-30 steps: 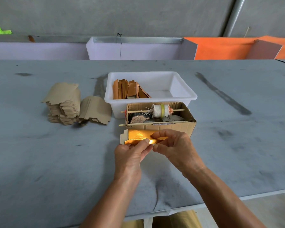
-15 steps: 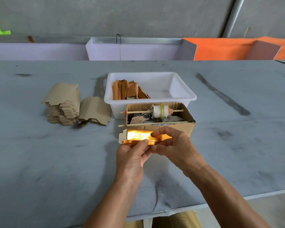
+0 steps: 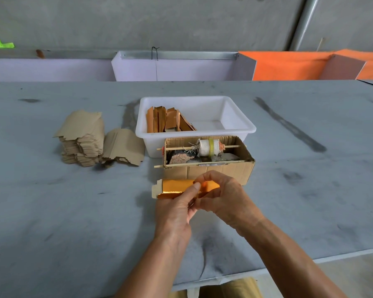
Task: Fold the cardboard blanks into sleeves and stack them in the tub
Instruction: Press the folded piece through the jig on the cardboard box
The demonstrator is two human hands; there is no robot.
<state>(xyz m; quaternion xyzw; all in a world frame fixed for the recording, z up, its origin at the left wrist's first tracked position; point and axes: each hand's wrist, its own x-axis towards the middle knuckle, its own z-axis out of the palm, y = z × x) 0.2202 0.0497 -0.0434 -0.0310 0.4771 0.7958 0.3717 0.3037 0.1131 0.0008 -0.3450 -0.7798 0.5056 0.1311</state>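
Both hands hold one gold-faced cardboard blank [image 3: 174, 188] just above the table, in front of the brown box. My left hand [image 3: 174, 209] pinches its lower edge with thumb and fingers. My right hand [image 3: 222, 196] curls over its right end, hiding that part. The blank is partly folded lengthwise, with a pale tab sticking out at its left end. Behind the box stands the white tub [image 3: 241, 123], holding several folded sleeves [image 3: 168, 122] upright at its left side. A stack of flat brown blanks [image 3: 82, 140] lies to the left, with a few more blanks [image 3: 125, 147] leaning beside it.
An open brown cardboard box [image 3: 215, 173] with a spool on a stick [image 3: 207, 147] sits between my hands and the tub. The grey table's front edge [image 3: 310, 260] runs close below my forearms. Purple and orange partitions [image 3: 181, 69] line the far side.
The blank has been folded tighter, its gold face narrower than before. My right hand has curled further over the right end; my left thumb has slid up onto the fold.
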